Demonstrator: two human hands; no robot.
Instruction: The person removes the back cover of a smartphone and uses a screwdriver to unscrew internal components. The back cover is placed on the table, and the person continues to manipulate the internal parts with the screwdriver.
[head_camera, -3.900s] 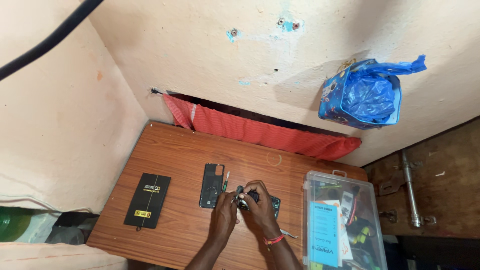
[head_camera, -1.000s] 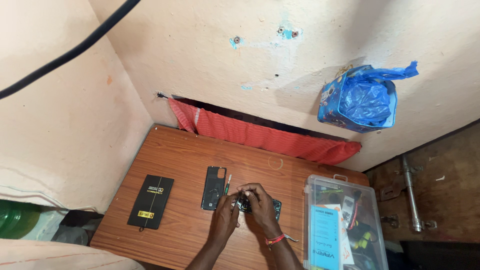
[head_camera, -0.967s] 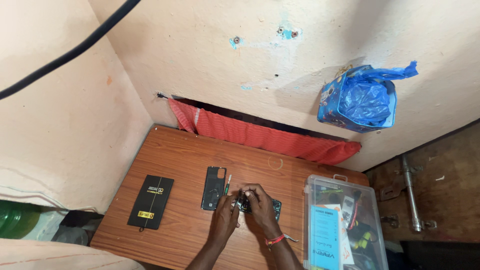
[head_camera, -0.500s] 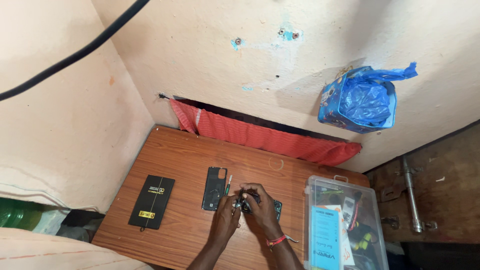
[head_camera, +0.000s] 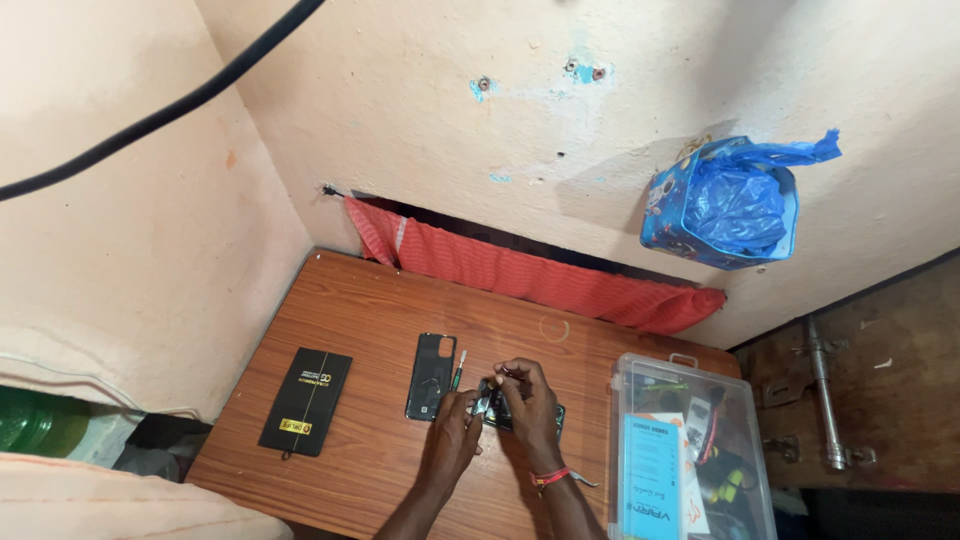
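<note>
Both hands' fingers (head_camera: 478, 403) pinch the opened phone (head_camera: 520, 411) between them.

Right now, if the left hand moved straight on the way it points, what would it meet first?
The left hand points up and slightly right across the table, so probably the small screwdriver beside the phone back cover; depth is unclear.

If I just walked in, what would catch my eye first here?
Probably the two hands, left hand and right hand, bent over a small dark phone on the wooden table. Next, the bright blue bag hanging on the wall above, and the red cloth along the table's far edge.
</note>
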